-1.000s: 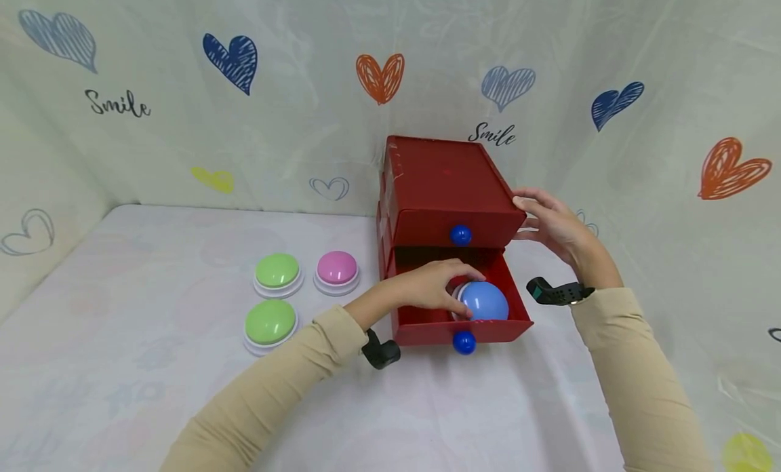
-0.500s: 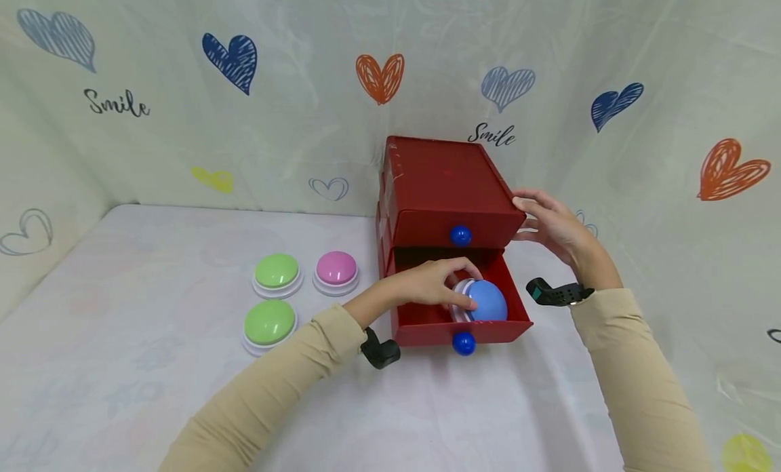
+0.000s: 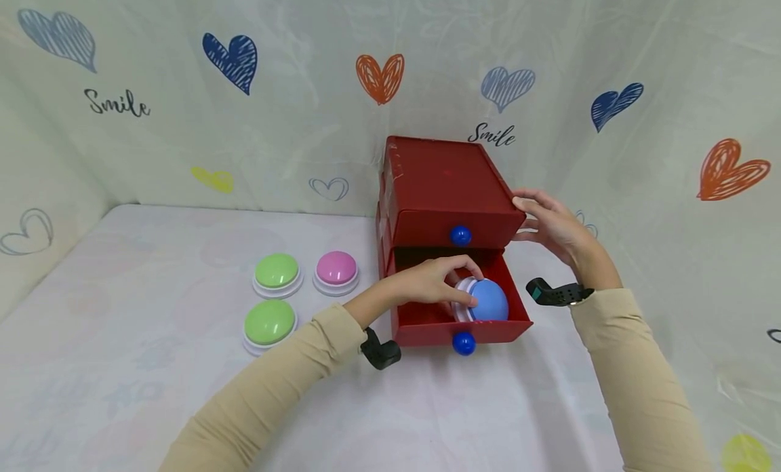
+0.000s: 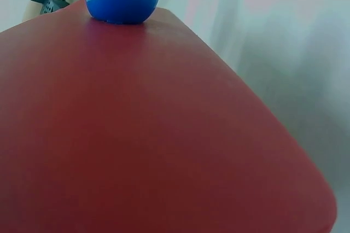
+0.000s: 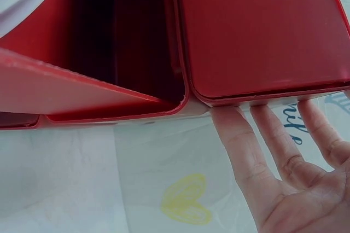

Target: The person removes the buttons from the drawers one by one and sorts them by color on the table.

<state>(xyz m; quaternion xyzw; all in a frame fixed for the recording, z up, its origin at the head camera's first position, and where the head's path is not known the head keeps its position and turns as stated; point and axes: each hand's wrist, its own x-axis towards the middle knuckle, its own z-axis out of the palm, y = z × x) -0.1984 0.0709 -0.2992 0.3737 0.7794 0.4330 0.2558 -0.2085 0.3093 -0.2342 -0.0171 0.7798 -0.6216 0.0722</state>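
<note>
plainly, the left hand (image 3: 430, 283) pinches a blue button (image 3: 491, 300) while the right hand (image 3: 560, 232) lays spread fingers (image 5: 279, 144) against a red cabinet (image 3: 448, 177).

Rests the extended fingers of the right hand (image 5: 306, 194), palm in sight, against the edge of a red box (image 5: 268, 30). Shows at left an open red drawer (image 5: 60, 93), shadowed inside, with a blue and white round object (image 5: 27, 0) cut off at the corner. Includes, on pale cloth (image 5: 147, 159) below, a yellow heart (image 5: 188, 203), plus dark lettering (image 5: 292, 125) between fingers.
</note>
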